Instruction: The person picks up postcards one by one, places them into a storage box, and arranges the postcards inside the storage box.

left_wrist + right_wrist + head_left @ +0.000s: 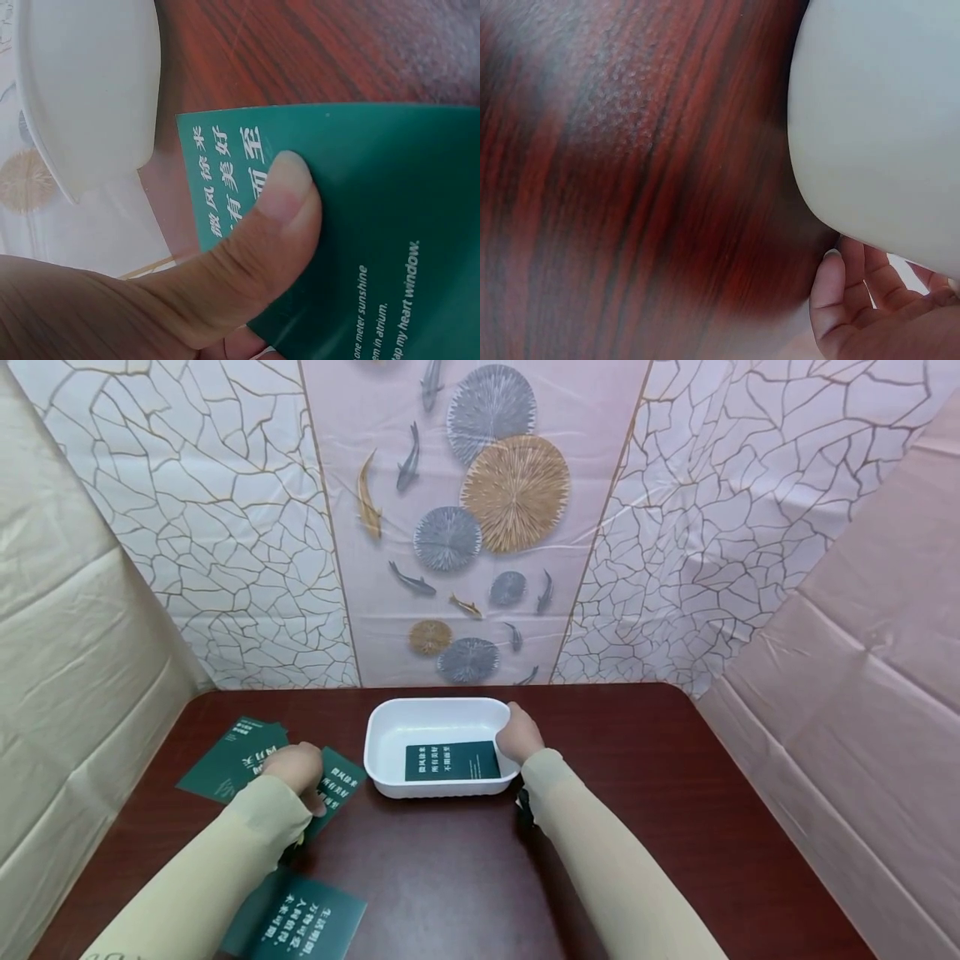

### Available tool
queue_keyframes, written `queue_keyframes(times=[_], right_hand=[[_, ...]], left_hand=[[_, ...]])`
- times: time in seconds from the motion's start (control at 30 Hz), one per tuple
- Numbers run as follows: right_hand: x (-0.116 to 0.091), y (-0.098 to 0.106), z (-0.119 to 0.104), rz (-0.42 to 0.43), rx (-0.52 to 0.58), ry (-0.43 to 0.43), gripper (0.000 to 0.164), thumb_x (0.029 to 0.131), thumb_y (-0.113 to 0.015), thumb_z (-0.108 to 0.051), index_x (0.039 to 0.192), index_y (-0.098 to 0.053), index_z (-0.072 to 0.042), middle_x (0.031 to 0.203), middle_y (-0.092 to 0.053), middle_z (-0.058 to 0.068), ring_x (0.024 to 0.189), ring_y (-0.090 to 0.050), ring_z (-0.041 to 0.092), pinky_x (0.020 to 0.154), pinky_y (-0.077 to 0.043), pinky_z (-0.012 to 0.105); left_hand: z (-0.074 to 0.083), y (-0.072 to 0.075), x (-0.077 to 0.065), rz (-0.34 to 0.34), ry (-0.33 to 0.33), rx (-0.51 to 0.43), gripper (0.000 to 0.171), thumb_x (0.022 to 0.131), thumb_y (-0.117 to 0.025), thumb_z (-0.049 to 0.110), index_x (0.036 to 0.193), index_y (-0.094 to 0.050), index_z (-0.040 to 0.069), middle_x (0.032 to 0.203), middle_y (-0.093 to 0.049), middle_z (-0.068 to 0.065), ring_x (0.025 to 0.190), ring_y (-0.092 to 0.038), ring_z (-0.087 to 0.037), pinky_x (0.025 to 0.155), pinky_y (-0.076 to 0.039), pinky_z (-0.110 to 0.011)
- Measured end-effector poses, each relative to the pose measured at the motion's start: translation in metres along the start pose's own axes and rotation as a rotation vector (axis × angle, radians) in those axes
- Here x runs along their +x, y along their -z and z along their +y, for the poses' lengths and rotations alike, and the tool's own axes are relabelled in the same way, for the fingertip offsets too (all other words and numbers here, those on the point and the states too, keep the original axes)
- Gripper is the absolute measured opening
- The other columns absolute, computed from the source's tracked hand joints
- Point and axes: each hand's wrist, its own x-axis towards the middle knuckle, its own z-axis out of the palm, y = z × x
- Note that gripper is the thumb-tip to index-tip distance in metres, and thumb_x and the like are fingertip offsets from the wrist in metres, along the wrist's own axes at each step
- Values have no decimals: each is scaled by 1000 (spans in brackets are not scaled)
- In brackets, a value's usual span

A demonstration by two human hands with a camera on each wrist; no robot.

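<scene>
My left hand (295,770) pinches a green printed card (339,781), held to the left of a white plastic tray (390,787). In the left wrist view the thumb (289,187) lies flat over the card's white lettering, with other fingers underneath. Another green card (450,762) lies inside the tray, its white text facing up. My right hand (521,735) grips the tray's right end at the rim. In the right wrist view its curled fingers (829,281) show against the tray's outer wall (870,135).
More green cards (225,764) lie overlapped on the dark red wood table (450,877), beyond my left hand. Nearer to me is another green card (311,918), partly behind the left sleeve (217,860). Patterned cloth (262,527) hangs around the table's back and sides.
</scene>
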Motion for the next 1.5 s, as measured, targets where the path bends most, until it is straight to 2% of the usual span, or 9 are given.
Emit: queue_keyframes(times=[0.2, 0.43, 0.6, 0.77, 0.93, 1.07, 1.27, 1.37, 1.5], right_hand=[[1, 2, 2, -7, 4, -14, 64, 92, -54, 2, 150, -30, -11, 142, -45, 12, 125, -47, 29, 100, -40, 53], [0, 6, 3, -2, 9, -8, 64, 91, -53, 4, 149, -31, -10, 141, -46, 13, 125, -46, 29, 100, -40, 53], [0, 7, 3, -4, -1, -15, 61, 91, -54, 5, 147, -34, -11, 137, -48, 12, 123, -48, 29, 98, -42, 52], [-1, 7, 3, -11, 2, -13, 62, 91, -54, 4, 147, -33, -10, 138, -48, 12, 123, -48, 28, 99, -41, 52], [-2, 6, 2, -5, 8, -12, 63, 91, -54, 4, 148, -32, -10, 139, -47, 13, 123, -48, 29, 99, -41, 52], [-3, 4, 0, -15, -3, -10, 65, 92, -54, 2, 151, -29, -10, 143, -44, 13, 125, -46, 29, 101, -39, 53], [-2, 2, -2, 1, -2, -3, 64, 91, -54, 5, 149, -32, -11, 139, -47, 13, 123, -48, 29, 99, -41, 51], [-1, 1, -3, -4, 1, -2, 66, 90, -54, 6, 150, -30, -11, 142, -46, 13, 125, -47, 29, 100, -41, 50], [0, 0, -1, -7, 2, -2, 67, 91, -54, 5, 151, -29, -11, 143, -44, 12, 127, -46, 28, 101, -40, 50]], left_hand=[[1, 0, 3, -21, 16, -40, 84, 59, -94, 30, 116, -54, -15, 108, -56, -27, 85, -53, -31, 74, -51, -46], [0, 0, 10, -38, 19, -88, 96, 58, -94, 33, 122, -44, -18, 102, -53, -26, 88, -52, -34, 77, -50, -49], [-9, -5, 10, -79, -15, -191, 109, 62, -91, 33, 132, -29, -22, 111, -50, -31, 93, -51, -36, 81, -50, -51], [-18, -3, 3, -125, 4, -310, 118, 64, -89, 35, 136, -13, -20, 106, -50, -29, 95, -49, -39, 77, -50, -51], [-23, 5, -1, -110, -13, -270, 121, 65, -89, 37, 137, -11, -20, 109, -49, -32, 96, -48, -41, 78, -48, -54], [-27, 4, 1, -110, -36, -229, 107, 67, -88, 36, 132, -24, -20, 102, -53, -27, 92, -50, -36, 77, -48, -51], [-34, 2, 5, -86, -141, -245, 57, 75, -85, 23, 109, -54, -11, 88, -58, -12, 80, -54, -26, 71, -50, -41], [-39, 5, 3, -83, -191, -282, 38, 81, -78, 12, 106, -57, -9, 86, -59, -10, 76, -55, -23, 67, -50, -38], [-42, 9, -1, -91, -214, -316, 29, 87, -69, 5, 109, -57, -9, 86, -59, -10, 72, -54, -20, 63, -47, -32]])
